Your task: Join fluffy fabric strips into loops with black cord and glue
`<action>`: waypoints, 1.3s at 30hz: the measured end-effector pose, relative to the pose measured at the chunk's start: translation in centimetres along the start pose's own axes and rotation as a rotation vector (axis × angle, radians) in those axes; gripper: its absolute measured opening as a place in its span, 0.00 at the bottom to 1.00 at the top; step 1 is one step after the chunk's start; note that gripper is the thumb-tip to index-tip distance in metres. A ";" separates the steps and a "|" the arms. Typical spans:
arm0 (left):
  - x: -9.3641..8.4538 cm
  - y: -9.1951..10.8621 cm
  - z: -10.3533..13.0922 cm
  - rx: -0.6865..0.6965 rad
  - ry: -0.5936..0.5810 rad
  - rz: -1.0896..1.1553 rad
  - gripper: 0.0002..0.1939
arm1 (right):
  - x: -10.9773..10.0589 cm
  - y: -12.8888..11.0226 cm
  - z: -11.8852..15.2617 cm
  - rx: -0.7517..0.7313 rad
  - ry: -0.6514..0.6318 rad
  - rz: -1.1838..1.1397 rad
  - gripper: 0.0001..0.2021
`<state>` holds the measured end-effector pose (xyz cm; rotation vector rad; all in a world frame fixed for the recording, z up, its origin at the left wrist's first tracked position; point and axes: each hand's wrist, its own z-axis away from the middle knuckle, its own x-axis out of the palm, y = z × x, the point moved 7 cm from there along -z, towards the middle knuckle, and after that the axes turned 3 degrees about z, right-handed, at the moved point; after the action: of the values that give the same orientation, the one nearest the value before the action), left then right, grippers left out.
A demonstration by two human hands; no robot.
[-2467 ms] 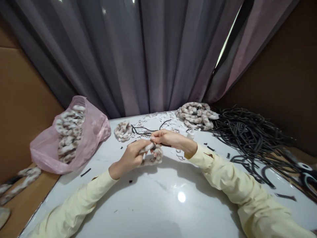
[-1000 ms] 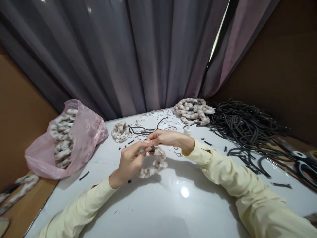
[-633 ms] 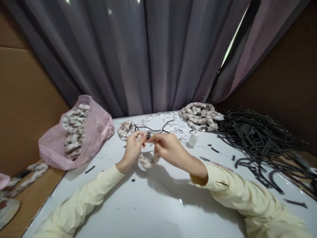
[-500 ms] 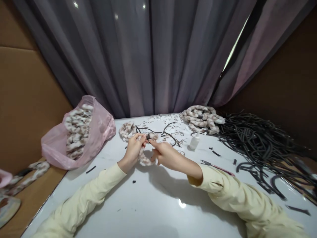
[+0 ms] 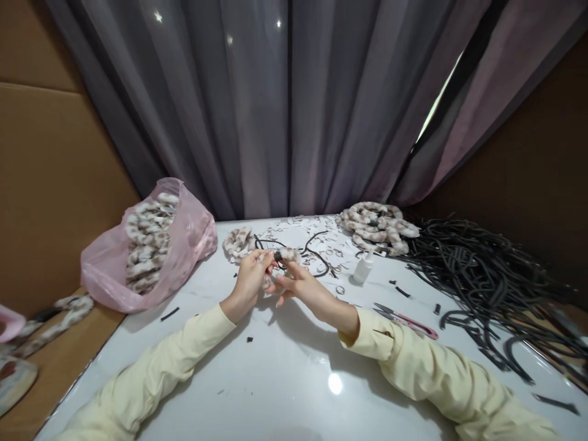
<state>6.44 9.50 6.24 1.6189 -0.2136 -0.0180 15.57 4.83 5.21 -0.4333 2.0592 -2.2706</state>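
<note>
My left hand point(image 5: 250, 277) and my right hand point(image 5: 294, 281) meet over the white table point(image 5: 285, 367) and both pinch a fuzzy cream-and-brown loop point(image 5: 288, 254) with a black end showing between the fingertips. Most of the loop is hidden behind my fingers. Both sleeves are pale yellow.
A pink bag point(image 5: 184, 245) of fuzzy loops sits at the left, one loose loop point(image 5: 236, 241) lies just beyond my hands, and a pile of loops point(image 5: 379, 225) at the back. A small white bottle point(image 5: 364, 268), pink-handled snips point(image 5: 408, 318), paper scraps and a heap of black cords point(image 5: 487, 269) lie right.
My hands have moved away from me toward the back of the table with the loop. The right hand has turned over, and the snips it covered now show.
</note>
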 end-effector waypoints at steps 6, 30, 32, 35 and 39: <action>0.0 0.2 0.0 0.062 -0.001 -0.081 0.13 | -0.7 -0.2 -0.2 -0.040 0.085 0.053 0.12; 1.8 3.1 1.6 0.502 -0.168 -0.702 0.04 | -1.6 -5.5 1.3 -0.510 0.070 1.450 0.14; 1.8 3.2 1.7 0.455 -0.181 -0.670 0.05 | -1.8 -6.0 1.1 -0.551 -0.019 1.337 0.15; 2.2 3.3 1.9 0.423 -0.259 -0.614 0.06 | -2.3 -6.3 0.5 -0.550 -0.173 1.193 0.14; 2.8 3.1 2.1 0.406 -0.378 -0.607 0.10 | -2.9 -6.1 0.1 -0.482 -0.342 1.111 0.11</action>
<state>8.51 6.85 9.53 2.0239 -0.0046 -0.7936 19.32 6.11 10.73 0.2689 1.8879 -0.9993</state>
